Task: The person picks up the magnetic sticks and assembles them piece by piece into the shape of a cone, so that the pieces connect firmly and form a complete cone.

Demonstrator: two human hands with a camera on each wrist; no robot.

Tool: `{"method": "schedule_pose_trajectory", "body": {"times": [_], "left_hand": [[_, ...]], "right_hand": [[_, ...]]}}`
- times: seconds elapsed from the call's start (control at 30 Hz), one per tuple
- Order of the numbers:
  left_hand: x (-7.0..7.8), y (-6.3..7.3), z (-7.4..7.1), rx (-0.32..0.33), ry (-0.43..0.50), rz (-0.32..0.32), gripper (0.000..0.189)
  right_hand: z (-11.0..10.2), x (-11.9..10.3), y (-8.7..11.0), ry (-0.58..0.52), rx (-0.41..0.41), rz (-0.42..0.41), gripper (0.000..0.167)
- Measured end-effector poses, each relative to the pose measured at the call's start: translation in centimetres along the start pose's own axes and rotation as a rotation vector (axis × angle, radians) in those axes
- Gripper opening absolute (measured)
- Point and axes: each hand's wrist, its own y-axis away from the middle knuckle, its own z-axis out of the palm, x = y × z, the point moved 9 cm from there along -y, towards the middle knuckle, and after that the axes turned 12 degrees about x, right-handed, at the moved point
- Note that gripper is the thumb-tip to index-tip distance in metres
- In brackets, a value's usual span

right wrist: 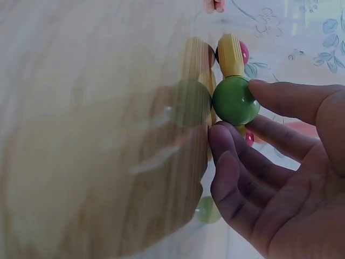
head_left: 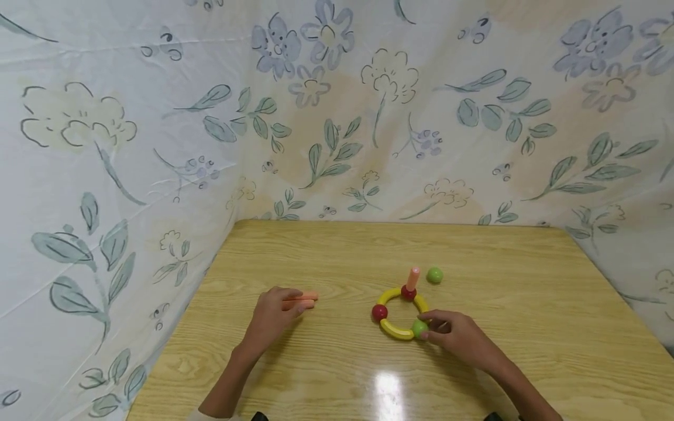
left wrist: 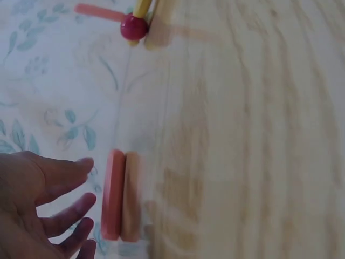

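Observation:
On the table, curved yellow pieces [head_left: 396,331] and balls form a ring. My right hand [head_left: 457,336] pinches the green ball [right wrist: 235,100] at the ring's near right, thumb on one side and fingers on the other. One red ball [head_left: 380,313] sits at the ring's left. Another red ball [head_left: 408,293] at the back carries an upright orange stick [head_left: 413,279]. Over to the left, two orange sticks [head_left: 309,296] lie side by side. My left hand [head_left: 271,318] hovers beside them with loosely bent fingers, and in the left wrist view its fingertips stop short of the sticks.
A loose green ball [head_left: 434,275] lies behind the ring, to its right. The glossy wooden table [head_left: 337,251] ends at a flowered cloth [head_left: 337,117] hanging behind and along the sides.

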Motion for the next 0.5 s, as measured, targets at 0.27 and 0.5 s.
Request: {"method": "schedule_pose_trajectory", "body": {"times": [0.27, 0.5], "left_hand": [[-1.2, 0.6, -0.5, -0.040, 0.042, -0.109, 0.029], [-1.4, 0.3, -0.6, -0.038, -0.025, -0.075, 0.034]], "right_hand": [[1.0, -0.7, 0.1, -0.048, -0.060, -0.031, 0.046], [1.3, -1.4, 0.1, -0.043, -0.057, -0.044, 0.047]]}}
